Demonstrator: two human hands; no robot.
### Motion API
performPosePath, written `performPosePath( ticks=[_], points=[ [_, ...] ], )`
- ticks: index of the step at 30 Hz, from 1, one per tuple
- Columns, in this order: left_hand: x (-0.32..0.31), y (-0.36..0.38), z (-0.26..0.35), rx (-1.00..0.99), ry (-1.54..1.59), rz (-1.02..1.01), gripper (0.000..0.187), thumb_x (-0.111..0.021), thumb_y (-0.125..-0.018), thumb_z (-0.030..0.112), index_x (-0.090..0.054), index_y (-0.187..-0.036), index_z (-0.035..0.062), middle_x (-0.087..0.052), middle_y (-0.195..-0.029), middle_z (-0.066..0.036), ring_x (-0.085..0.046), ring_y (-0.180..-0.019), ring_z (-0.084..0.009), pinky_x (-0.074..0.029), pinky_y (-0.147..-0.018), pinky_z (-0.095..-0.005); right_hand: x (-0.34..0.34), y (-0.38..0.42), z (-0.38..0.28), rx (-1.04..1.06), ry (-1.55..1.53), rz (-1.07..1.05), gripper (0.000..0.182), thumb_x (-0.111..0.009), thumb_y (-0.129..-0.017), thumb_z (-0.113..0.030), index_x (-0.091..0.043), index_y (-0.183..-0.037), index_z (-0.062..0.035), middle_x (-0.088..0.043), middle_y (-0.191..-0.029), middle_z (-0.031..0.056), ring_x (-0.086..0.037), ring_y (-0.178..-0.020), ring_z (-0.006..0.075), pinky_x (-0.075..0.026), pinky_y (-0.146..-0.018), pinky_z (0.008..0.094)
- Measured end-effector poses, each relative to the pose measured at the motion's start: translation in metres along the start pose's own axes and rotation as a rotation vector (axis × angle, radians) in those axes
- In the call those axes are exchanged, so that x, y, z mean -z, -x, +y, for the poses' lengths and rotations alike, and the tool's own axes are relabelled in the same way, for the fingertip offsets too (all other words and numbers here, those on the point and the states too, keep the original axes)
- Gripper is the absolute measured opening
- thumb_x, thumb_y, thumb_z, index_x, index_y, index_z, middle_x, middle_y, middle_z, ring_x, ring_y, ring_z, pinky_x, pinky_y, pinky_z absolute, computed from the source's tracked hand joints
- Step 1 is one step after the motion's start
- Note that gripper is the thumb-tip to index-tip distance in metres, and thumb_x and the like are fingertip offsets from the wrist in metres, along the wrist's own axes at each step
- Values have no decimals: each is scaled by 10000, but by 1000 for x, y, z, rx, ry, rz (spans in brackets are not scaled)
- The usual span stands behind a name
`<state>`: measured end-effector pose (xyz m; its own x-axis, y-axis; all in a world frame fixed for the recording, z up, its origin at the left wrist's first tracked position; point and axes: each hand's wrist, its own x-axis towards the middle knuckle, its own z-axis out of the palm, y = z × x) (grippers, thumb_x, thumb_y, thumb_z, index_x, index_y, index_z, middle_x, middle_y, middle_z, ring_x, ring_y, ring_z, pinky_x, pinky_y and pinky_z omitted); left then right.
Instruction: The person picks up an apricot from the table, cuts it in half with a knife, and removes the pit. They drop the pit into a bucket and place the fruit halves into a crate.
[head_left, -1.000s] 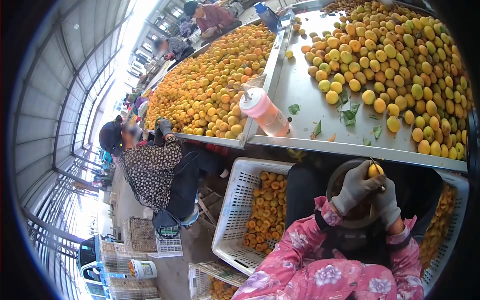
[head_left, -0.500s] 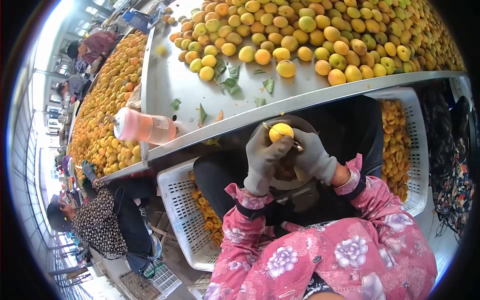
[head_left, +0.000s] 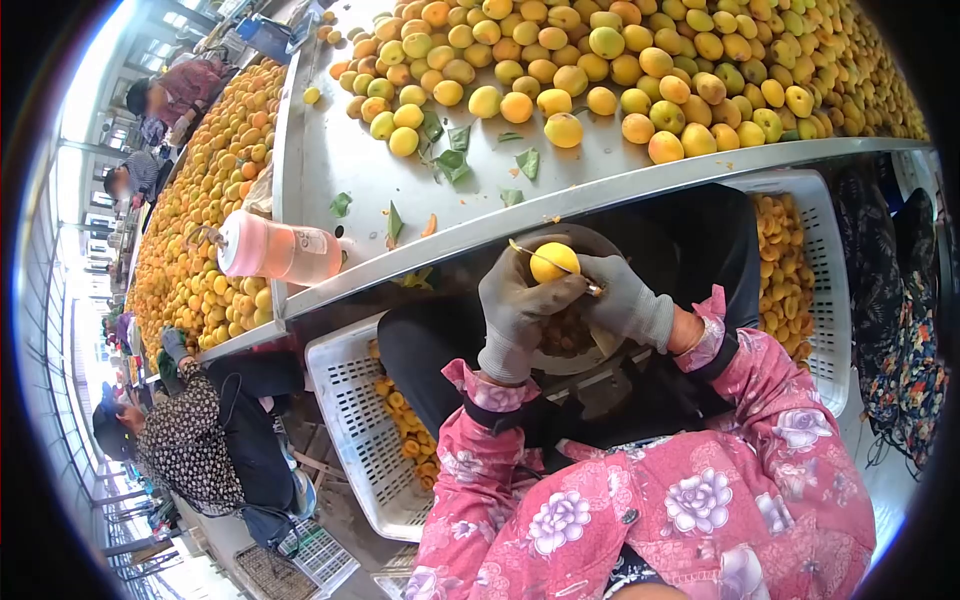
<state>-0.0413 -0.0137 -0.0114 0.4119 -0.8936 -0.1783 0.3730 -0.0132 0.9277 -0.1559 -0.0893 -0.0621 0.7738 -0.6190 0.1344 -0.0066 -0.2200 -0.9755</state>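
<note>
My left hand (head_left: 515,310), in a grey work glove, is closed around a yellow apricot (head_left: 553,261), which it holds up above my lap. My gloved right hand (head_left: 628,298) meets it from the other side, its fingers pinching a thin curved metal tool (head_left: 597,290). That tool runs across the face of the apricot, touching it; its exact kind is hard to make out. Under both hands, a round container (head_left: 600,236) rests between my legs, with small brownish pieces in it, partly hidden by the gloves.
Ahead, a metal table (head_left: 470,215) bears a large heap of apricots (head_left: 680,60) and several torn leaves (head_left: 452,165). A pink-lidded bottle (head_left: 285,250) stands at its left corner. White crates (head_left: 345,400) of apricot halves flank me. Another person (head_left: 195,440) sits to the left.
The whole view has shifted slightly left. My hands keep the apricot and tool in nearly the same hold. The person on the left has lifted their head.
</note>
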Motion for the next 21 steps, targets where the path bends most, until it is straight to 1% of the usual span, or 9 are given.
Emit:
performPosePath(
  ticks=[4, 6, 8, 9, 11, 13, 15, 17, 21],
  points=[
    [4, -1, -8, 6, 21, -46, 428, -706, -631, 11, -543, -1020, -61, -598, -896, -78, -579, -748, -131, -482, -699, -242, 15, -7, -9, 36, 254, -146, 276, -605, -728, -207, -578, -958, -57, -611, -871, 179, -584, -844, 334, -468, -718, 364],
    [-3, 1, -9, -88, -93, 65, 420, -721, -632, 20, -546, -1007, -52, -598, -874, -70, -576, -743, -121, -484, -682, -235, 19, -12, -19, 2, 383, -231, 268, -605, -725, -218, -590, -937, -54, -613, -857, 182, -586, -834, 335, -469, -713, 367],
    [-2, 0, -14, -151, -297, 129, 423, -728, -632, 23, -542, -1004, -49, -596, -860, -63, -574, -737, -113, -486, -676, -231, 13, -19, -27, -347, 663, -311, 252, -613, -710, -243, -615, -862, -43, -614, -809, 188, -586, -804, 347, -472, -695, 377],
    [-1, -2, -14, -219, -504, 196, 427, -736, -631, 26, -537, -1002, -46, -595, -847, -56, -572, -732, -105, -487, -669, -228, 9, -20, -20, -335, 664, -313, 252, -613, -710, -243, -615, -862, -43, -614, -809, 188, -586, -804, 347, -472, -695, 377],
    [3, -5, -15, -184, -461, 166, 406, -723, -654, 45, -535, -1003, -43, -594, -843, -53, -568, -721, -100, -482, -653, -221, -3, -14, 2, -287, 536, -109, 245, -625, -692, -256, -625, -795, -34, -610, -761, 192, -584, -773, 356, -473, -676, 386],
    [6, -6, -12, -143, -413, 136, 387, -709, -677, 64, -533, -1005, -40, -592, -839, -49, -564, -710, -94, -478, -638, -214, -7, -6, 6, -311, 455, -69, 245, -626, -692, -248, -624, -824, -42, -612, -781, 188, -584, -783, 354, -472, -681, 384],
    [10, -7, -4, 102, -15, 63, 332, -668, -725, 104, -537, -998, -30, -589, -832, -45, -551, -689, -82, -460, -602, -203, -9, -3, 4, -332, 377, -30, 250, -627, -692, -240, -622, -854, -49, -614, -800, 184, -583, -793, 352, -472, -685, 382],
    [9, -8, -6, 101, 12, 15, 329, -658, -736, 139, -540, -994, -28, -589, -826, -45, -546, -673, -79, -450, -587, -195, -8, -1, -4, -142, 280, 87, 268, -630, -695, -224, -613, -917, -74, -618, -841, 170, -586, -808, 343, -470, -694, 379],
    [2, -4, -17, -121, -317, 71, 347, -645, -775, 165, -528, -1050, -11, -588, -859, -52, -558, -752, -109, -457, -694, -216, -13, 1, -4, -213, 293, 68, 331, -656, -687, -229, -591, -986, -104, -625, -868, 148, -593, -830, 324, -472, -711, 371]
  ],
)
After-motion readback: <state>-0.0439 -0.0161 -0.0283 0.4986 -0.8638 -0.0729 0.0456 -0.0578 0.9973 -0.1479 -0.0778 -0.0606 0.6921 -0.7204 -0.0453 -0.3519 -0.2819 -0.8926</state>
